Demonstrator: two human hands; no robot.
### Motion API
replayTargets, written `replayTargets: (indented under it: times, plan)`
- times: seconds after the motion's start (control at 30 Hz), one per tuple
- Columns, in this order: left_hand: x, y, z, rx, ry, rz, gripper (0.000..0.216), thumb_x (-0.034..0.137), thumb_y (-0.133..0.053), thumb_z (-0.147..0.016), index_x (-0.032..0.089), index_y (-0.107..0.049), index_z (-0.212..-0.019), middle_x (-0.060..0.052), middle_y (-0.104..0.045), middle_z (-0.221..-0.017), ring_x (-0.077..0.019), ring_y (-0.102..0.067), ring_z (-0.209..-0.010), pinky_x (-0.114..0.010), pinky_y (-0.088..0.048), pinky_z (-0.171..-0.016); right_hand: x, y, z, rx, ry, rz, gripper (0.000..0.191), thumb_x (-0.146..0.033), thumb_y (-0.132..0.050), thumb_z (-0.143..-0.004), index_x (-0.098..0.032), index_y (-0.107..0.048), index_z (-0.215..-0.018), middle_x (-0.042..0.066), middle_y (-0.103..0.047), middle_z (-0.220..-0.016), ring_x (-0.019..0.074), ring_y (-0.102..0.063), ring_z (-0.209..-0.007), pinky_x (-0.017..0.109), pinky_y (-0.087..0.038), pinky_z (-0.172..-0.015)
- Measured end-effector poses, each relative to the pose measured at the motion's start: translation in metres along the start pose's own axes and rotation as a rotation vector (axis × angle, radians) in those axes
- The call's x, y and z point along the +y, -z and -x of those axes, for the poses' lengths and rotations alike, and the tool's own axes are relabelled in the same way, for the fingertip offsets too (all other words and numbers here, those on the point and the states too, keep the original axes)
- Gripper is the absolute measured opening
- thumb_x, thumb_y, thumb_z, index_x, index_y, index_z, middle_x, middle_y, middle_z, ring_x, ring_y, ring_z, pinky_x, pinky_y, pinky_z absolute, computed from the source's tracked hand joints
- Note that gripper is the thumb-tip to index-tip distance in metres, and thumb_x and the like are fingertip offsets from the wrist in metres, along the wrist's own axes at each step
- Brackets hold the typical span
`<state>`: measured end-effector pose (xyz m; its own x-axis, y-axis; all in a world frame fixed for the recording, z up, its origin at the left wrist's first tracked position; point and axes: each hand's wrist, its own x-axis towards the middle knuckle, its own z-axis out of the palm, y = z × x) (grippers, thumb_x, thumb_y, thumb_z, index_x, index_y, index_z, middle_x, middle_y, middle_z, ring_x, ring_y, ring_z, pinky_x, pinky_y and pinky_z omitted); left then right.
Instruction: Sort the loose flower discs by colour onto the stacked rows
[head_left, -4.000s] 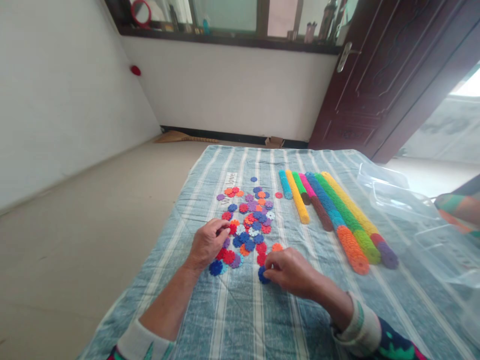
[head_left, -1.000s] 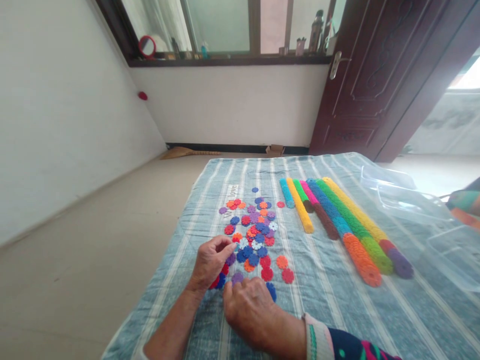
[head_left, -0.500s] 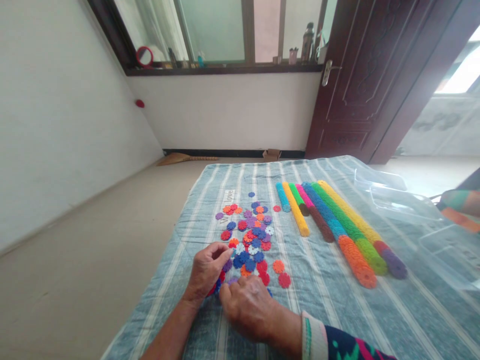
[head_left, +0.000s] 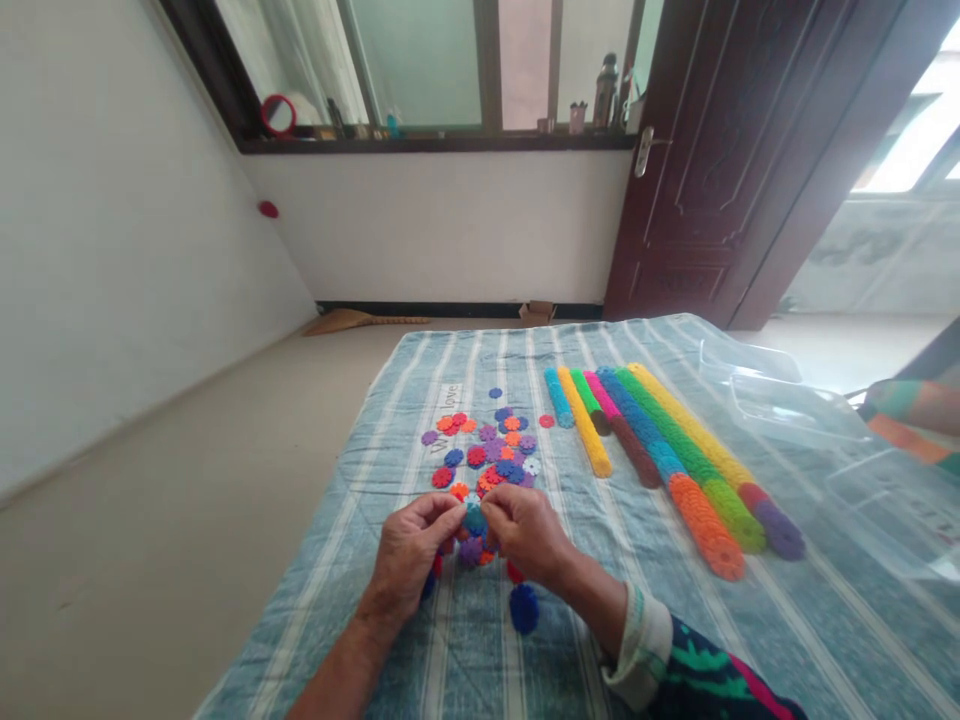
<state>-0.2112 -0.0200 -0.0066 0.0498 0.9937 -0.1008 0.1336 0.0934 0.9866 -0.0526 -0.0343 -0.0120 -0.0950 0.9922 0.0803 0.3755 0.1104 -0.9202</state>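
My left hand [head_left: 417, 540] is closed in a pinch over the pile, its thumb and finger at the left edge of a teal notched plastic disc [head_left: 474, 518]. My right hand [head_left: 529, 530] pinches at the same disc from the right. Fingertips hide part of it. Loose flower-shaped discs in red, orange, purple, blue and white lie under and beyond both hands, among them a purple disc [head_left: 471, 551] just below and a red disc [head_left: 477, 457] farther off. Below my right wrist sits a short dark blue stack of discs [head_left: 524, 609].
Long rods of stacked discs, such as an orange one [head_left: 705, 525] and a yellow one [head_left: 585, 420], lie to the right on the striped cloth [head_left: 360, 590]. Clear plastic boxes [head_left: 802, 405] stand at the right edge. A person's patterned clothing [head_left: 911, 410] shows beside them.
My right hand has moved up and forward to meet my left fingertips. The dark blue stack now shows below my right wrist. The view has shifted slightly.
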Motion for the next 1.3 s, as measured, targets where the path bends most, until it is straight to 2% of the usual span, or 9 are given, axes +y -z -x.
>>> replayTargets:
  times: [0.3, 0.6, 0.77, 0.83, 0.9, 0.93, 1.03, 1.2, 1.3]
  plan:
    - [0.004, -0.004, 0.003, -0.016, 0.068, 0.087, 0.024, 0.035, -0.078, -0.062, 0.015, -0.069, -0.072, 0.000, -0.069, -0.060, -0.0133, -0.063, -0.057, -0.022, -0.049, -0.056, 0.010, -0.004, -0.006, -0.068, -0.207, -0.391, 0.016, -0.013, -0.049, -0.087, -0.018, -0.057, -0.074, -0.006, -0.059, -0.053, 0.0098, -0.054, -0.041, 0.018, -0.038, -0.041]
    - [0.003, -0.003, 0.003, -0.084, 0.087, 0.081, 0.024, 0.032, -0.078, -0.063, 0.014, -0.070, -0.078, -0.001, -0.071, -0.060, -0.0132, -0.063, -0.055, -0.022, -0.051, -0.058, 0.011, -0.007, -0.008, -0.094, -0.228, -0.388, 0.007, -0.013, -0.055, -0.083, -0.018, -0.060, -0.081, -0.007, -0.057, -0.053, 0.0095, -0.054, -0.043, 0.018, -0.041, -0.042]
    - [0.001, -0.004, 0.002, -0.114, 0.108, 0.099, 0.025, 0.032, -0.080, -0.060, 0.015, -0.069, -0.075, 0.000, -0.070, -0.062, -0.0132, -0.063, -0.056, -0.022, -0.051, -0.057, 0.012, 0.008, -0.015, -0.085, -0.078, -0.080, 0.012, -0.021, -0.056, -0.088, -0.018, -0.067, -0.086, -0.003, -0.061, -0.059, 0.0127, -0.061, -0.054, 0.020, -0.042, -0.049]
    - [0.000, -0.004, 0.002, -0.081, 0.111, 0.097, 0.024, 0.031, -0.080, -0.059, 0.016, -0.068, -0.072, 0.002, -0.068, -0.060, -0.0126, -0.061, -0.054, -0.022, -0.050, -0.055, 0.011, 0.023, -0.022, 0.015, -0.019, 0.236, 0.022, -0.029, -0.050, -0.094, -0.020, -0.070, -0.093, 0.000, -0.067, -0.068, 0.0162, -0.067, -0.068, 0.023, -0.046, -0.061]
    - [0.000, -0.003, 0.002, -0.053, 0.099, 0.080, 0.022, 0.030, -0.079, -0.059, 0.016, -0.067, -0.070, 0.003, -0.065, -0.058, -0.0118, -0.060, -0.053, -0.021, -0.049, -0.054, 0.011, 0.039, -0.033, 0.105, -0.100, 0.602, 0.030, -0.035, -0.043, -0.099, -0.023, -0.068, -0.111, 0.006, -0.074, -0.084, 0.0220, -0.070, -0.083, 0.029, -0.048, -0.070]
    - [0.000, -0.002, 0.002, -0.049, 0.089, 0.067, 0.021, 0.030, -0.079, -0.059, 0.016, -0.067, -0.069, 0.003, -0.065, -0.058, -0.0115, -0.060, -0.054, -0.020, -0.049, -0.054, 0.011, 0.045, -0.038, 0.082, -0.150, 0.727, 0.033, -0.038, -0.041, -0.100, -0.024, -0.065, -0.118, 0.008, -0.075, -0.090, 0.0244, -0.070, -0.087, 0.031, -0.048, -0.072]
    - [-0.001, -0.001, 0.002, -0.050, 0.072, 0.036, 0.019, 0.029, -0.078, -0.060, 0.016, -0.068, -0.068, 0.002, -0.065, -0.059, -0.0117, -0.060, -0.056, -0.020, -0.050, -0.057, 0.012, 0.053, -0.048, 0.010, -0.182, 0.830, 0.036, -0.041, -0.042, -0.099, -0.022, -0.066, -0.119, 0.014, -0.075, -0.095, 0.0296, -0.071, -0.091, 0.035, -0.049, -0.073]
    - [-0.003, 0.000, 0.001, -0.047, 0.071, 0.014, 0.019, 0.031, -0.077, -0.062, 0.016, -0.069, -0.071, 0.001, -0.066, -0.062, -0.0132, -0.062, -0.058, -0.021, -0.050, -0.058, 0.018, 0.050, -0.042, -0.130, -0.047, 0.838, 0.033, -0.044, -0.045, -0.097, -0.031, -0.066, -0.119, 0.008, -0.076, -0.098, 0.0284, -0.071, -0.094, 0.035, -0.049, -0.075]
    - [-0.004, 0.000, 0.000, -0.052, 0.075, 0.021, 0.019, 0.030, -0.077, -0.062, 0.016, -0.070, -0.071, 0.001, -0.067, -0.062, -0.0133, -0.063, -0.059, -0.021, -0.051, -0.059, 0.023, 0.052, -0.036, -0.112, -0.019, 0.864, 0.036, -0.046, -0.041, -0.099, -0.032, -0.063, -0.124, 0.008, -0.076, -0.097, 0.0283, -0.072, -0.092, 0.034, -0.049, -0.073]
